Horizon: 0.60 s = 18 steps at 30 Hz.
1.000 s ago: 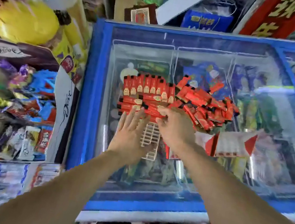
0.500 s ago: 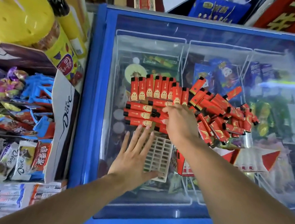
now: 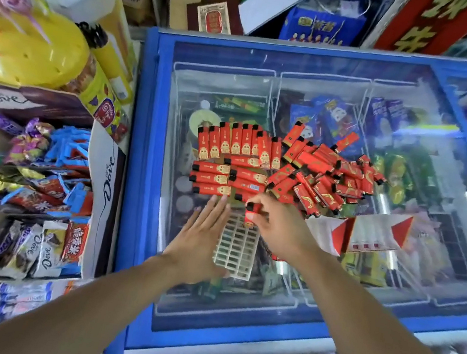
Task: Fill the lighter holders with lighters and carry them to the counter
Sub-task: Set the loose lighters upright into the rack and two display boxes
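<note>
A cream grid lighter holder (image 3: 236,250) lies flat on the glass lid of a blue freezer (image 3: 142,161). My left hand (image 3: 200,239) rests flat beside its left edge, fingers straight. My right hand (image 3: 276,230) pinches one red lighter (image 3: 251,215) upright over the holder's far end. A heap of red lighters (image 3: 319,175) lies behind, with neat rows (image 3: 238,147) at its left side.
A red and white carton (image 3: 371,234) lies on the lid, right of my right hand. An open Dove box of sweets (image 3: 38,190) stands left of the freezer, with a yellow container (image 3: 28,49) behind it. Shelves and bags stand beyond.
My right hand has drawn back from the heap with one lighter and holds it over the holder. My left hand stays beside the holder.
</note>
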Available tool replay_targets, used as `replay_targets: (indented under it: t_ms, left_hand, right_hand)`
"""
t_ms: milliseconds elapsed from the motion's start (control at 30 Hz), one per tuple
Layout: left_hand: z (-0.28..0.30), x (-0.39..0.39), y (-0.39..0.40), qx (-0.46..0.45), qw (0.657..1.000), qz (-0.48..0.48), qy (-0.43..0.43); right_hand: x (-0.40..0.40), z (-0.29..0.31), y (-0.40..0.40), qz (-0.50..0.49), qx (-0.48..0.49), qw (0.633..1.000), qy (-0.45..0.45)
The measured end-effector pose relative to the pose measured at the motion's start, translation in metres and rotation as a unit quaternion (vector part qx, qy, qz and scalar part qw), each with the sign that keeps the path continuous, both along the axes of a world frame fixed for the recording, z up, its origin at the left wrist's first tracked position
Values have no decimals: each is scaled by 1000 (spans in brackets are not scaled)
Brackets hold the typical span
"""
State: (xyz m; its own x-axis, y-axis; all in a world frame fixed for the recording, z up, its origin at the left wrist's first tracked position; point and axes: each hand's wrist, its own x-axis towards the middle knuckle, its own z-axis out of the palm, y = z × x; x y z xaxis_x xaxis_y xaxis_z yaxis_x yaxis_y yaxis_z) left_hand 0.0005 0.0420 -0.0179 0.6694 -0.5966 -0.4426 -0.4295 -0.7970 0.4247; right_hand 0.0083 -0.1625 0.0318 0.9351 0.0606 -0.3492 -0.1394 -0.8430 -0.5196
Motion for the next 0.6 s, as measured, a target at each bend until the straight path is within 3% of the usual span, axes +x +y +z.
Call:
replay_targets:
  t_ms: [67, 167, 267, 433, 600]
  left_hand:
    - [1, -12, 4, 6, 999, 10, -37]
    - [-2, -34, 11, 7, 997, 60, -50]
    - [-2, -56, 17, 24, 996, 78, -18]
    - [2, -77, 22, 57, 997, 55, 21]
    - [5, -69, 26, 100, 994, 32, 30]
  right_hand:
    - [-13, -2, 0, 12, -9, 1000, -16]
    - [-22, 1, 6, 57, -75, 990, -107]
    - [-22, 10, 18, 38, -43, 984, -166]
    - [-21, 7, 41, -8, 12, 991, -135]
    - [-10, -1, 68, 6, -55, 990, -130]
